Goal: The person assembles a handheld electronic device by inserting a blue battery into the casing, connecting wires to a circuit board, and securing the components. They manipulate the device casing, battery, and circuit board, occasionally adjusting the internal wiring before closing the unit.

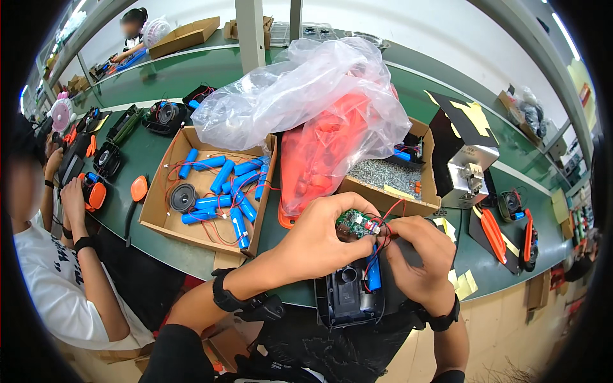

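Observation:
My left hand [319,236] pinches a small green circuit board [357,223] between thumb and fingers. Close beside it, my right hand [424,255] has its thumb and fingertips closed on thin red and black wires [384,237] at the board's edge. Whether a plug sits at the wire ends is hidden by the fingers. Below both hands, a black plastic housing [348,300] rests at the table's front edge, its inside facing up. A blue cylindrical battery [373,271] stands at its right side, with wires running along it.
A cardboard box [153,217] on the left holds several blue batteries and a round speaker [183,198]. Behind my hands lies a clear bag of red plastic parts [325,147]. Another box [431,169] contains screws. A metal device [469,172] stands right. A co-worker [83,281] sits at left.

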A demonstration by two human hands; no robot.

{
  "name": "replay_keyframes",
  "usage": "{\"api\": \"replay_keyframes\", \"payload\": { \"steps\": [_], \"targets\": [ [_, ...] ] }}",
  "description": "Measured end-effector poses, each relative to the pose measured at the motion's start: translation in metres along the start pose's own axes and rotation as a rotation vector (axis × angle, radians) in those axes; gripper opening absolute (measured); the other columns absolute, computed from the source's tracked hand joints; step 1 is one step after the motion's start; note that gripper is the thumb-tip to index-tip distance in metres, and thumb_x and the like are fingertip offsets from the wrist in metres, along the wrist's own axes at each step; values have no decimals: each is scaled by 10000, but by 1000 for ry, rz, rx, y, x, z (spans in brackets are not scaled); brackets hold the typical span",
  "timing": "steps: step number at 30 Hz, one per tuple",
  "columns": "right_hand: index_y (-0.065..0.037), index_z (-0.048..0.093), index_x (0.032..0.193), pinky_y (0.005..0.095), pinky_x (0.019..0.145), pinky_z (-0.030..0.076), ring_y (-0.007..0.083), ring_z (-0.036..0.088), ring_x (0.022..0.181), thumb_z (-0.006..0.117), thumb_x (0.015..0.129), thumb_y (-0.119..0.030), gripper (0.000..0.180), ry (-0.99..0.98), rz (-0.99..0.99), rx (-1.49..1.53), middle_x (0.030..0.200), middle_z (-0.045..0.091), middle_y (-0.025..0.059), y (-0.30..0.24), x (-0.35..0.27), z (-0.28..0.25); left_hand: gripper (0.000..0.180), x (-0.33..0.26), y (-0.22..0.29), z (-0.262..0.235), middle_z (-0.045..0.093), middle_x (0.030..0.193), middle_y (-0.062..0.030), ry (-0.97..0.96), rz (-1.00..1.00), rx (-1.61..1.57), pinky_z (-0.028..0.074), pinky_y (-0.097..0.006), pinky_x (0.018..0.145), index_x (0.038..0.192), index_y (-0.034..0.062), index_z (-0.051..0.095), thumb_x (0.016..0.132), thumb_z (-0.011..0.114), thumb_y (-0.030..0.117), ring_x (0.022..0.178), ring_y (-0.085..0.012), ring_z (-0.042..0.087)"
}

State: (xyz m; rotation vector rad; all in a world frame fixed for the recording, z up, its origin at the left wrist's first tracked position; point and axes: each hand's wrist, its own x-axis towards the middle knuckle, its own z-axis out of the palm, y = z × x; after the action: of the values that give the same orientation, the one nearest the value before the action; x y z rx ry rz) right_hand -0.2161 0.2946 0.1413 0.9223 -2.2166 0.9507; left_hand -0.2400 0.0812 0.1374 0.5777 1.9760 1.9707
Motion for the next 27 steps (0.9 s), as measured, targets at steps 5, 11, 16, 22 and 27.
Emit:
{"api": "replay_keyframes", "payload": {
  "steps": [5,11,16,22,27],
  "targets": [
    [22,706,1009,353,711,579,280,741,792,772,759,97,269,42,44,32,894,731,158,-4,-1,2,352,-1,-2,2,717,1112,-66,-8,14,-45,596,-293,925,1227,-28,646,902,780,1,1041,-117,705],
    [19,735,1047,349,713,584,272,744,811,782,751,87,308,108,86,16,947,737,157,-9,0,3,396,-2,2,4,714,1126,-65,-27,-11,-64,593,-291,925,1258,-27,630,894,784,-1,1053,-124,704],
    [9,750,1112,340,716,590,256,740,807,796,765,76,357,60,19,-70,971,738,152,-5,-1,2,418,-2,0,3,703,1125,-55,-27,-8,31,589,-288,922,1274,-31,618,893,787,-1,1057,-114,689],
    [24,758,1104,302,716,593,205,738,811,785,827,88,286,58,152,146,964,742,144,-8,2,0,393,-3,-1,4,692,1118,-55,-26,30,20,567,-271,903,1245,-28,622,893,794,-1,1044,-91,660],
    [29,760,1074,285,743,600,186,744,841,777,853,90,230,129,274,337,957,746,130,-3,-3,8,309,-3,-7,8,688,1069,-54,38,191,164,529,-256,892,1165,-27,655,893,799,-3,1036,-88,643]
  ]
}}
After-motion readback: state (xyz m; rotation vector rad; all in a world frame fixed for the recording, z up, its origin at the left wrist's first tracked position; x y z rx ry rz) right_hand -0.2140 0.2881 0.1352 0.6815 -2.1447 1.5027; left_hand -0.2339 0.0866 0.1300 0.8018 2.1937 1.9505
